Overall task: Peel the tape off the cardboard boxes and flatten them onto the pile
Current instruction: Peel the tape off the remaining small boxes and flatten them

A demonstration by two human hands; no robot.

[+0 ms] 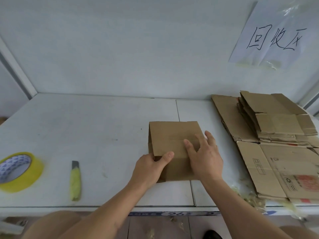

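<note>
Two risks as you work the box (172, 145) at table centre: your left hand (151, 168) pinches only its near-left edge while your right hand (205, 159) lies spread on top, so it may skid or its tape tear; pile (269, 138) sits unobstructed at 2 o'clock, knife (75, 181) and tape roll (19, 171) at 9.

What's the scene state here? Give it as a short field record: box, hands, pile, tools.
box: brown cardboard box on the white table, not yet flat
left hand: gripping the box's near left edge
right hand: fingers spread, resting on the box top
pile: flattened brown cardboard stack, right of the box, apart from it
tools: yellow tape roll and yellow utility knife, left, untouched
</note>
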